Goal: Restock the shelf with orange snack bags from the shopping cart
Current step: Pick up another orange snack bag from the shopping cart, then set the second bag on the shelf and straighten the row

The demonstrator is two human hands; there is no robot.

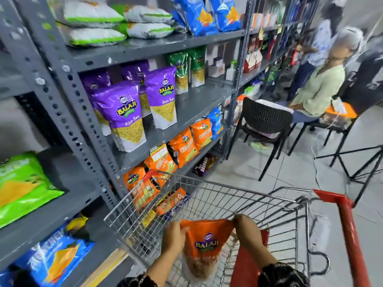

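An orange Balaji snack bag (pixel 204 245) is held upright inside the wire shopping cart (pixel 232 195). My left hand (pixel 173 237) grips the bag's top left corner, and my right hand (pixel 247 230) pinches its top right corner. Several orange snack bags (pixel 186 147) stand in a row on a lower level of the grey shelf (pixel 192 108) to the left of the cart. One more orange bag (pixel 143 191) shows through the cart's front left wires.
Purple Aloo Sev bags (pixel 122 112) and green bags (pixel 187 69) fill the shelf above. A black chair (pixel 265 123) and a seated person (pixel 319 88) are ahead on the right. A black tripod (pixel 364 168) stands on the tiled floor. The cart handle (pixel 350 235) is red.
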